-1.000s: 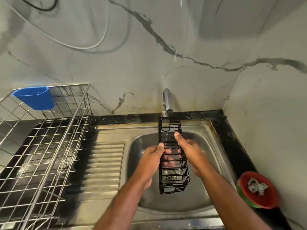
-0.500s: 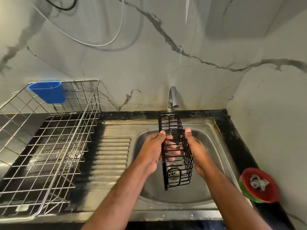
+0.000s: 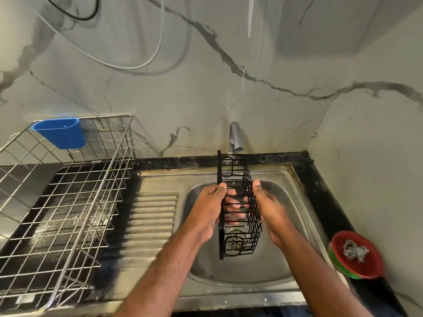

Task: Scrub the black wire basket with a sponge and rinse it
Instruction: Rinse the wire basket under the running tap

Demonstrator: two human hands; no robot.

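Fingers (image 3: pixel 231 203) of my left hand (image 3: pixel 207 210) and my right hand (image 3: pixel 270 210) curl round the black wire basket (image 3: pixel 239 204), gripping its long sides. It stands on end over the sink (image 3: pixel 290 216), top just below the tap (image 3: pixel 234 138), probably for rinsing. No sponge visible.

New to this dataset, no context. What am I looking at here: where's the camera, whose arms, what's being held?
No robot here: a person wears one wide-angle camera on the head, looking down at their own arms. The left hand and right hand grip a black wire basket from either side, holding it over a steel sink just below the tap. Left of the sink stands a wire dish rack with a blue cup hung on it. At right sits a red bowl holding a crumpled scrap. No sponge is visible.
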